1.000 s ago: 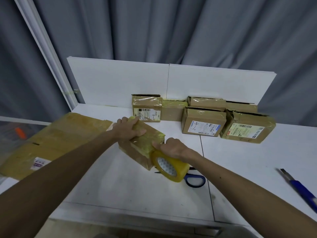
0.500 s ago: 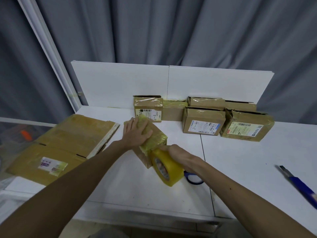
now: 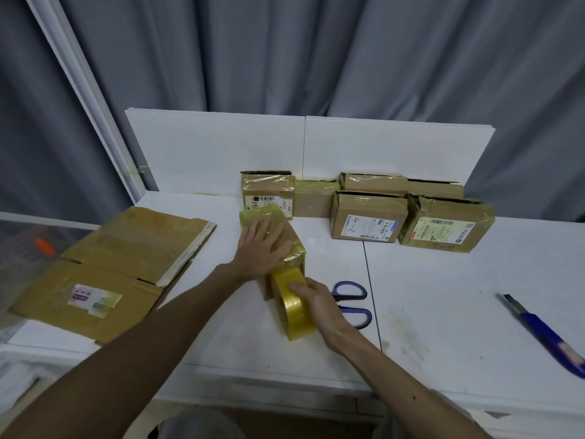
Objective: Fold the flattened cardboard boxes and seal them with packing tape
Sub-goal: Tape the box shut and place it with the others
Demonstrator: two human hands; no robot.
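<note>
Mid-seal, judging by the layout: pressing flat on top of the small box (image 3: 260, 213) with the left hand (image 3: 262, 245), fingers straight and spread over yellowish tape, near the table's middle and just in front of the row of finished boxes (image 3: 368, 220). Gripping the tape roll (image 3: 292, 308) with the right hand (image 3: 316, 304), fingers curled over its rim, roll standing on edge against the box's near end and low to the table (image 3: 443, 312). Probably calls next for drawing the strip down over the near end, then cutting it. Scissors (image 3: 351, 293) just right of the roll, partly hidden behind the right wrist, within easy reach. Bare room on the right as far as the blue utility knife (image 3: 544, 334) near that edge. Tighter on the left, with the stack of flattened cardboard (image 3: 120, 270) lying at the table's left side and seemingly past its edge. Front edge close under the forearms, so likely little room for pulling the roll straight back.
</note>
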